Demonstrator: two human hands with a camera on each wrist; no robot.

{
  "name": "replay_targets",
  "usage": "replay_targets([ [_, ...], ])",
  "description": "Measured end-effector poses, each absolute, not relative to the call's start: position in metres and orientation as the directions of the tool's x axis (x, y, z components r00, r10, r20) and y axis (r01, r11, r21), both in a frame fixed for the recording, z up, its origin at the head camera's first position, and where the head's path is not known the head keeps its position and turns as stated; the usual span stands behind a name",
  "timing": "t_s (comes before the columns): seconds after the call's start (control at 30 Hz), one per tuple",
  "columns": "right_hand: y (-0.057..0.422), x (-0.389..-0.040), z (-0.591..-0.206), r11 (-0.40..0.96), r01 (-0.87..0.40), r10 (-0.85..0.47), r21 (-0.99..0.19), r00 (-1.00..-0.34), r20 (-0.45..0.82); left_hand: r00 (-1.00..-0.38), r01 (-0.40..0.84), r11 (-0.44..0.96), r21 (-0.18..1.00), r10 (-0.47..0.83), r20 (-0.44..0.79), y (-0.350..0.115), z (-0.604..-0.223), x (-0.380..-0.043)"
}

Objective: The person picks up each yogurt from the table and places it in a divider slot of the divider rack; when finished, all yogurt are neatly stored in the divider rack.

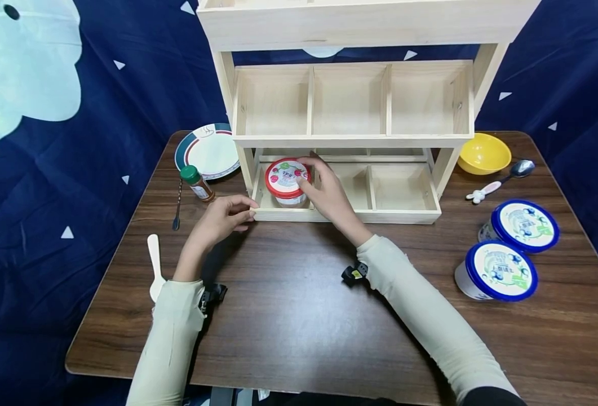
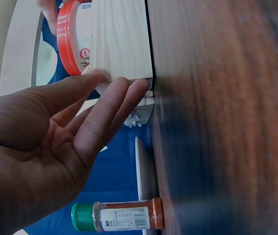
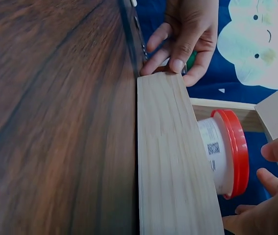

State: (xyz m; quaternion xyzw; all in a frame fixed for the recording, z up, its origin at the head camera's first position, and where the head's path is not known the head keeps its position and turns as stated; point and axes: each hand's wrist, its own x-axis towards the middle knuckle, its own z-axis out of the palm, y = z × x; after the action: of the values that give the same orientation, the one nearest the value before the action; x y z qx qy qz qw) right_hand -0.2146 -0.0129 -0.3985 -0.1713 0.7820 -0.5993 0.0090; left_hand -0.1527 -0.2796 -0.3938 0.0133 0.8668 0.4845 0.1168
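Observation:
A white tub with a red lid [image 1: 288, 177] stands in the left compartment of the lower wooden drawer [image 1: 346, 216]. My right hand [image 1: 331, 194] is over the lid's right side, with thumb and fingers spread; the right wrist view shows a gap between these fingers and the red lid [image 3: 238, 154]. At the drawer's front left corner, my left hand [image 1: 220, 220] touches the wood with its fingertips. Its fingers lie nearly straight in the left wrist view, thumb at the upper edge of the drawer front [image 2: 121, 39]. The tub's lower part is hidden behind that front.
Above is a wooden shelf tray [image 1: 351, 137]. On the left are a plate [image 1: 209, 152], a green-capped spice jar [image 1: 197, 183], a thin dark stirrer [image 1: 178, 206] and a white spoon [image 1: 155, 265]. A yellow bowl [image 1: 483, 155], a rabbit-handled spoon [image 1: 501, 180] and two blue-lidded tubs [image 1: 501, 270] stand right.

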Motion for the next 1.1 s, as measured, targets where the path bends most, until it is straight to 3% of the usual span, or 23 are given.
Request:
replay_targets([
  [0.3, 0.014, -0.207, -0.399, 0.142, -0.253, -0.254, -0.957, -0.944, 0.212, -0.973, -0.081, 0.531, 0.843, 0.14, -0.181, -0.281, -0.392, -0.151],
  [1.1, 0.07, -0.185, -0.386, 0.264, -0.309, -0.207, -0.914, -0.943, 0.259, -0.969, -0.098, 0.524, 0.846, 0.145, -0.202, -0.28, -0.395, -0.153],
])
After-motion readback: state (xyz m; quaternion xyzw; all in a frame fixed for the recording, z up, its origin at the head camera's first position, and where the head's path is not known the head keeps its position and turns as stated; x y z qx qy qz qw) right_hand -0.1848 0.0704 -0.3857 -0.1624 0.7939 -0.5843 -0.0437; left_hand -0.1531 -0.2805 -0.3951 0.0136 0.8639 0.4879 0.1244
